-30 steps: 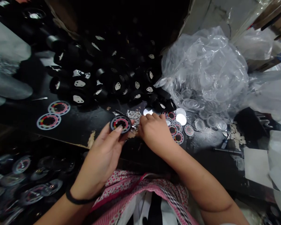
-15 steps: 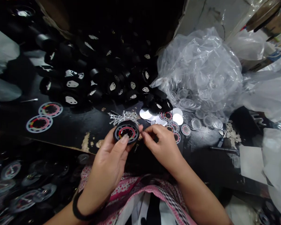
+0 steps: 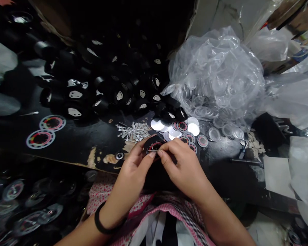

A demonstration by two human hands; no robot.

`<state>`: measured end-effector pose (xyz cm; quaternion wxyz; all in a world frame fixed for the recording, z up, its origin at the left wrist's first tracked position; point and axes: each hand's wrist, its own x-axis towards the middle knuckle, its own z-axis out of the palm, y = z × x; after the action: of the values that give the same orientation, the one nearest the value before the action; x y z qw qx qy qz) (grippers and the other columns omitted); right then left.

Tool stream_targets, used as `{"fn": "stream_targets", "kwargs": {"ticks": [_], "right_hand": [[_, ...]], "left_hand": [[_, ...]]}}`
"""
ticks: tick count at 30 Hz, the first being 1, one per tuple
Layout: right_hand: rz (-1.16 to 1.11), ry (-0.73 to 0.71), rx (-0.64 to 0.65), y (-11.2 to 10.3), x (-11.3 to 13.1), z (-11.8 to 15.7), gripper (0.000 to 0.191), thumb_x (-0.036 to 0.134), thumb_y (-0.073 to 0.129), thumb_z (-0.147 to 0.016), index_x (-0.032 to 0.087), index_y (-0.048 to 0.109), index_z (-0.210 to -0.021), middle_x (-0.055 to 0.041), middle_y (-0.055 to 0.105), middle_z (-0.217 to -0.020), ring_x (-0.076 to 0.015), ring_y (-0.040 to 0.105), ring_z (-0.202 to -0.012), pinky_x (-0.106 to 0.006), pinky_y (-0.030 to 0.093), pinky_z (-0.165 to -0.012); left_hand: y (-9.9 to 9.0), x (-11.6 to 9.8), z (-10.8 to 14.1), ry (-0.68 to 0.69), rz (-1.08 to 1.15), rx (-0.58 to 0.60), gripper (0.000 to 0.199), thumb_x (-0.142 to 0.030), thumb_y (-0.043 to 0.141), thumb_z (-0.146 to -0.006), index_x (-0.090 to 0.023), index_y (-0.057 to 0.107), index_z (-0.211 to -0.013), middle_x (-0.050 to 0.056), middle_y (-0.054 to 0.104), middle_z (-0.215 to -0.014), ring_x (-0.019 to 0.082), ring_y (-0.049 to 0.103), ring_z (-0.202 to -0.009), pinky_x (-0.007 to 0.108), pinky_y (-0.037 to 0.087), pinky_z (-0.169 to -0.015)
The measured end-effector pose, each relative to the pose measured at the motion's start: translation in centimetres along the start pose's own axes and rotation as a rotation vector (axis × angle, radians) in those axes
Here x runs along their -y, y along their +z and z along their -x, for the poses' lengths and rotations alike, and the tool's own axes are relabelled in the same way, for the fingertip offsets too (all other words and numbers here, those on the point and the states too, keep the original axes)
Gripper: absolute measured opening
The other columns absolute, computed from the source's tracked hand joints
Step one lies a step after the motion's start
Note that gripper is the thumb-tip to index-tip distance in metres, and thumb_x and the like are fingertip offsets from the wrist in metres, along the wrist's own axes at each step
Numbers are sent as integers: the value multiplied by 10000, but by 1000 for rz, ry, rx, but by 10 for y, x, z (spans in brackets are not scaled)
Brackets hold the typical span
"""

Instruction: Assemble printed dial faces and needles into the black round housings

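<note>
Together, left hand [image 3: 133, 171] and right hand [image 3: 183, 167] pinch round black gauge dial [image 3: 154, 146] over counter [image 3: 82, 140] near edge; small metal needles [image 3: 133, 131] just beyond.

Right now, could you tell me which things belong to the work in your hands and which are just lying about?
In hand:
left hand
right hand
black gauge housing
small metal needles

Lying about:
printed dials
clear plastic bag
white paper

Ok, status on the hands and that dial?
Left hand grips black dial housing. Right hand pinches at its face. Pointer pile just beyond, apart.
</note>
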<state>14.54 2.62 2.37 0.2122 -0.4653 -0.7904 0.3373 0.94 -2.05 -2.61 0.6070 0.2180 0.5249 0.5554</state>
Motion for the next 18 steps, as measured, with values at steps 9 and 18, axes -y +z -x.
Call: {"fn": "stream_targets", "kwargs": {"ticks": [9, 18], "right_hand": [[-1, -1, -44, 0, 3, 6, 165, 201, 538, -985, 179, 589, -830, 0, 610, -799, -151, 547, -754, -301, 355, -733], [-119, 38, -31, 3, 10, 15, 191, 178, 525, -987, 183, 557, -798, 4, 600, -782, -137, 557, -747, -265, 379, -701]], "left_hand": [[-1, -13, 7, 121, -193, 16, 244, -303, 700, -856, -248, 652, -1088, 28, 755, -1105, 202, 708, -1048, 289, 549, -931], [-4, -19, 15, 358, -545, -63, 214, -252, 656, -848, -245, 660, -1061, -11, 759, -1105, 151, 719, -1020, 214, 554, -920]]}}
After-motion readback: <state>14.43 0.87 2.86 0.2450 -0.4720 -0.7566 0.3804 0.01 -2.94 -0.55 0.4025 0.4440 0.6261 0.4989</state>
